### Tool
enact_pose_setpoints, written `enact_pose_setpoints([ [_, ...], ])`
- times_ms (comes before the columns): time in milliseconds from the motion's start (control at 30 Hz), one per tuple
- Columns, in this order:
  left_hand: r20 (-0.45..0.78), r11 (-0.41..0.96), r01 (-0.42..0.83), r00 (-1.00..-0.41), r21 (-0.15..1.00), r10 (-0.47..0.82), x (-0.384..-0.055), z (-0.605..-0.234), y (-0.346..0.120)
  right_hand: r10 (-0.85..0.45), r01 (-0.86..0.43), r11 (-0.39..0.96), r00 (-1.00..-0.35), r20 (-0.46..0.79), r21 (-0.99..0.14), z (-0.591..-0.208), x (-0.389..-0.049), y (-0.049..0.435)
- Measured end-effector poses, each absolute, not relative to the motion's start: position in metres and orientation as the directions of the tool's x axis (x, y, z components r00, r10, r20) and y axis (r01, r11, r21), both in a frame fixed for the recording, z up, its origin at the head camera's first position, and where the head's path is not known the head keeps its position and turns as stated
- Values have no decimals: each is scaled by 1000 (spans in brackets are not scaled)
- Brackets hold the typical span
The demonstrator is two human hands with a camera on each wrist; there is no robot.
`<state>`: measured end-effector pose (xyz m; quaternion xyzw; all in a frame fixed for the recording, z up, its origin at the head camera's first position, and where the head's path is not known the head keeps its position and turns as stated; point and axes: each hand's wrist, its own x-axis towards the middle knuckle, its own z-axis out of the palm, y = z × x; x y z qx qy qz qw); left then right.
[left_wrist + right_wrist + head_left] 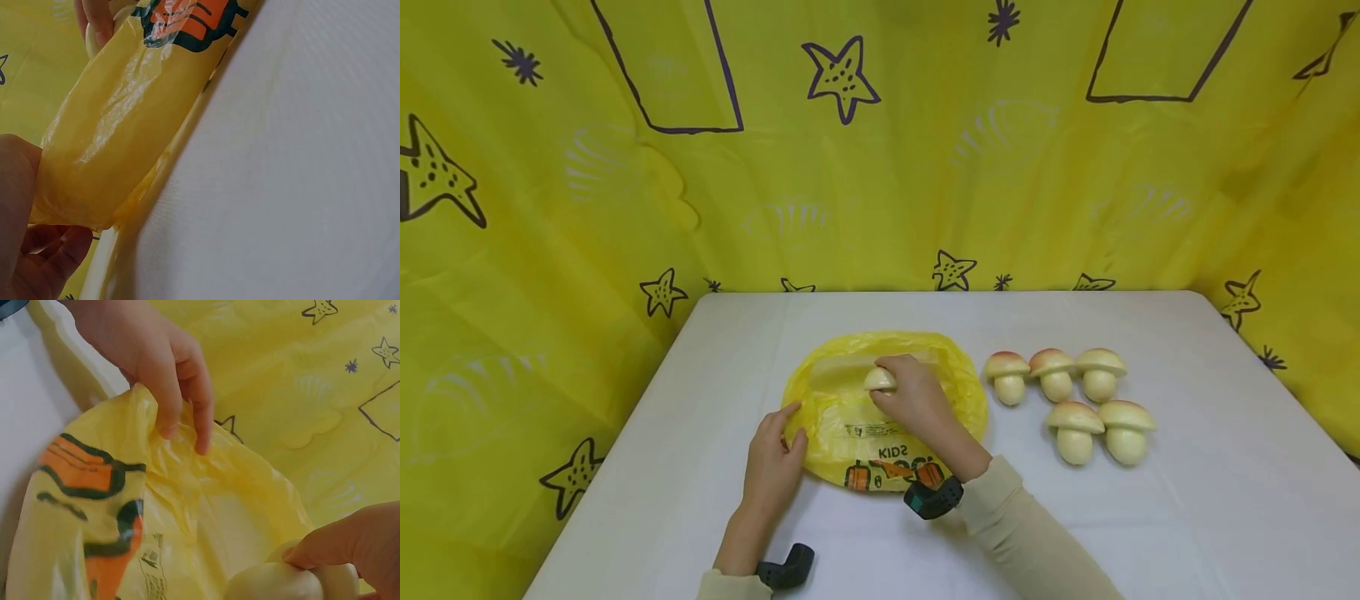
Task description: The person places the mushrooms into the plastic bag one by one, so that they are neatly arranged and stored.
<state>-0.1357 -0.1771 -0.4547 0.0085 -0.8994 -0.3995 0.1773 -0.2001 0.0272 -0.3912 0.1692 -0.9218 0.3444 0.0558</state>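
– where is the mushroom (880, 380)?
– over the mouth of a yellow bag (824, 463), pinched by the right hand (917, 398); its cap juts left of the fingertips, the stem hidden, so its long axis cannot be told.
– and the left hand (775, 458)?
– farther off, gripping the bag's left rim. five more mushrooms (1077, 418) sit at right.
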Motion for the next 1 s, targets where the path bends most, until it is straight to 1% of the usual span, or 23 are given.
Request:
enact_pose_setpoints([
  [233,340,682,155,-929,714,-144,-136,-456,-177,-287,-344,706,-938,194,-619,-397,-204,12],
  [600,334,692,157,-934,705,-129,-137,-457,-179,-278,-316,688,-946,166,-654,-404,-213,-2],
  [1000,372,696,193,-921,691,-114,-137,-456,-179,-258,-305,711,-951,168,-634,-410,-220,-20],
])
